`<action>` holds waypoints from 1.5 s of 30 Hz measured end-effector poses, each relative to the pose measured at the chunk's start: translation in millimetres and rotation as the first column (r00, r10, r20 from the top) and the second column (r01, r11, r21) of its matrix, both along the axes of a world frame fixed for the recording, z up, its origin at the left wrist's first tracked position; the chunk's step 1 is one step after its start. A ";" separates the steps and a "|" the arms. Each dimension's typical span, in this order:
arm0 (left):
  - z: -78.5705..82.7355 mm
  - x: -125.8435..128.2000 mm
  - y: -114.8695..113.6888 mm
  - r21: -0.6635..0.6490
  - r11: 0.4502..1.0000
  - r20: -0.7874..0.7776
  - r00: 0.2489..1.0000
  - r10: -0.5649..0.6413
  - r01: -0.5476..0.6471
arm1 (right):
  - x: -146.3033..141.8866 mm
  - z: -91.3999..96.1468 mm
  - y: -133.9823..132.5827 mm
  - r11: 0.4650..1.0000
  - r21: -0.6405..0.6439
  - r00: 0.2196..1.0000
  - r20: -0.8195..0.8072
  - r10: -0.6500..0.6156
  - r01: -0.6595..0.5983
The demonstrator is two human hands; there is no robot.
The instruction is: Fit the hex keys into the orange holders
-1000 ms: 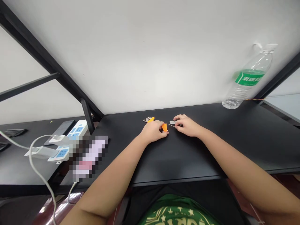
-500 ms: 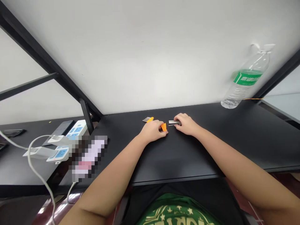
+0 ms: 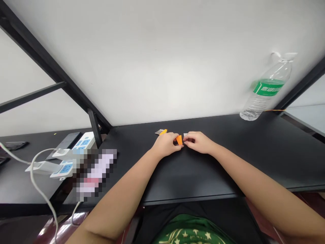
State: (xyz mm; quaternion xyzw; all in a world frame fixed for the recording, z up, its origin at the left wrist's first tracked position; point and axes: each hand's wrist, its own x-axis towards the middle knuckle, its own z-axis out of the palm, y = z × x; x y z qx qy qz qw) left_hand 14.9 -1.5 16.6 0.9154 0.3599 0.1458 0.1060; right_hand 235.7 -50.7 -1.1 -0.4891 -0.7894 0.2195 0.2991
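Note:
My left hand [image 3: 166,145] is closed around an orange plastic hex key holder [image 3: 179,139], gripping it between thumb and fingers. A thin metal piece shows at the holder's lower edge. My right hand [image 3: 199,142] is close beside the holder on its right, thumb and forefinger drawn together in a pinch. Whatever is between those fingertips is too small to make out. Several silver hex keys [image 3: 185,135] lie on the desk just behind my right fingers, mostly covered by the hand. Beyond my left hand rests a second orange holder with metal keys [image 3: 161,131].
A clear water bottle [image 3: 266,89] with a green label stands at the back right by the wall. To the left are a blurred-out phone [image 3: 99,173], a white power strip [image 3: 85,142] with plugs, and white cables [image 3: 42,191]. The black desk [image 3: 198,179] has its front edge near my body.
My right hand has moved left and slightly toward me, from the loose hex keys to beside the orange holder. The left hand keeps its grip. The view has tilted slightly.

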 end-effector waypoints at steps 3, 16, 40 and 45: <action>-0.9 0.4 0.1 0.012 1.000 0.008 1.000 -0.018 0.018 | -8.2 3.2 -4.7 0.997 -0.067 0.999 -0.029 0.027 -0.029; 3.8 -0.7 -4.9 -0.013 0.999 0.043 0.998 -0.040 0.040 | -5.8 4.5 -2.3 0.958 -0.285 0.990 -0.137 -0.008 -0.032; 5.4 -6.6 3.6 0.006 1.000 -0.123 0.992 0.014 -0.014 | -3.3 5.2 -3.0 0.985 -0.137 0.993 0.067 -0.098 0.107; 7.5 -8.7 5.9 0.013 0.999 -0.149 0.988 0.038 -0.037 | -3.8 1.5 -1.8 0.980 -0.138 0.989 0.070 -0.132 0.141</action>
